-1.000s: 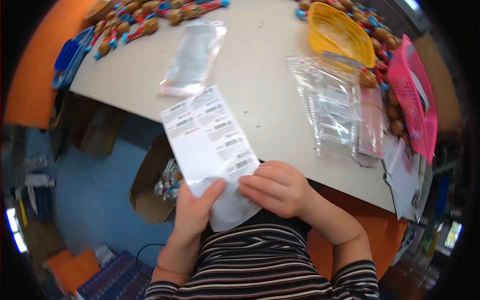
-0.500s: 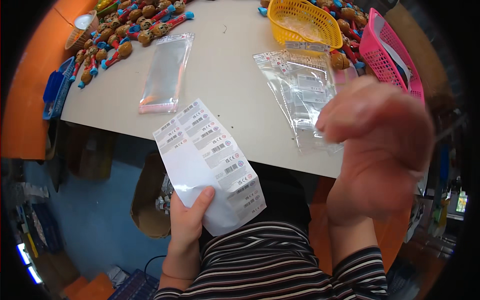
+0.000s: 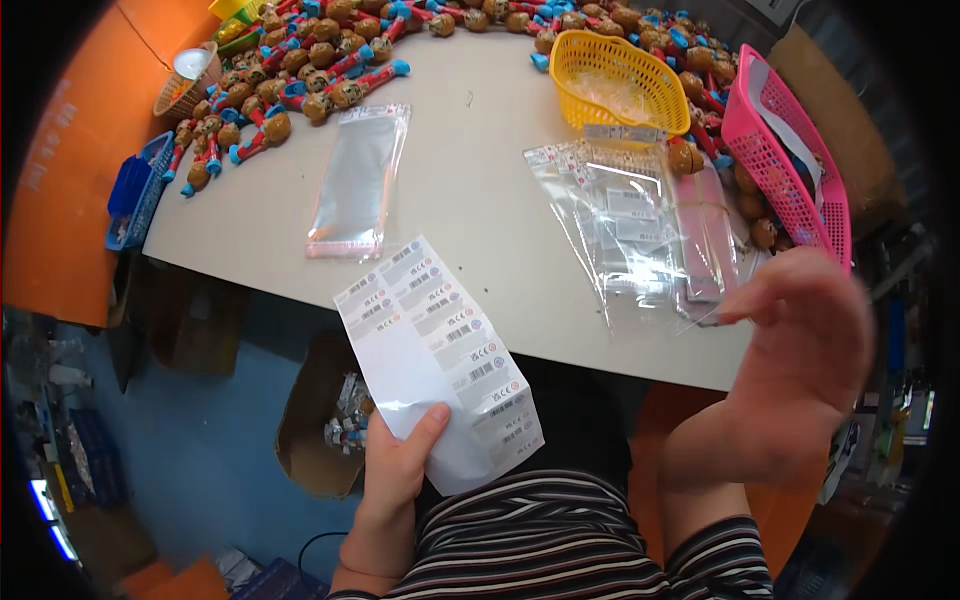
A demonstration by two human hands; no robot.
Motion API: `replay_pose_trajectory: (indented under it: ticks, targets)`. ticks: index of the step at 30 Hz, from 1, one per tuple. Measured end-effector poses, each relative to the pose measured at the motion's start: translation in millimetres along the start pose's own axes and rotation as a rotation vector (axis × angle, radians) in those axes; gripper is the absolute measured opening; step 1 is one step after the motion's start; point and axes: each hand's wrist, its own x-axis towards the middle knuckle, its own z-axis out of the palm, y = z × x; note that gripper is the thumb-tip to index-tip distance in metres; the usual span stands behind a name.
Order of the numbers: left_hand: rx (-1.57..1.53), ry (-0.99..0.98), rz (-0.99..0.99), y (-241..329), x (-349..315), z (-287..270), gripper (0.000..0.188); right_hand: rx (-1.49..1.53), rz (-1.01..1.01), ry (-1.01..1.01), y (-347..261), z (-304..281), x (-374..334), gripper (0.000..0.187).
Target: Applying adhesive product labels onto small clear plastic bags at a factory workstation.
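My left hand point(image 3: 400, 455) grips a white sheet of printed labels point(image 3: 440, 350), thumb on top. Labels with barcodes cover its right side and upper left; a bare white strip lies at the lower left. My right hand point(image 3: 795, 360) is held over the table's right front edge, blurred, with its fingers bent. Its fingertips are beside the clear plastic bags point(image 3: 640, 265); whether they touch or hold anything cannot be made out. Those bags lie overlapping, several with white labels. Farther left is another stack of clear bags point(image 3: 360, 185), flat on the table.
Brown-headed figures with red and blue bodies point(image 3: 320, 60) are heaped along the table's far side. A yellow basket point(image 3: 615, 85) and a pink basket point(image 3: 790, 150) stand at the right. A blue basket point(image 3: 145, 190) is at the left; below the table is a cardboard box point(image 3: 310, 440).
My right hand has moved down and to the right, uncovering more of the labelled bags. My left hand still holds the label sheet. The view has shifted, showing more of the far side.
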Motion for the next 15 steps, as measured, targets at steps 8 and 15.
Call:
replay_pose_trajectory:
  ticks: [8,15]
  targets:
    - [-0.063,0.001,0.001,3.4,1.5,3.1,0.043,0.013,-0.007,-0.552,31.8,76.7,-53.3,0.026]
    - [-0.091,0.028,-0.005,3.7,4.5,7.4,0.043,-0.090,-0.209,-0.555,52.1,80.2,-62.5,0.033]
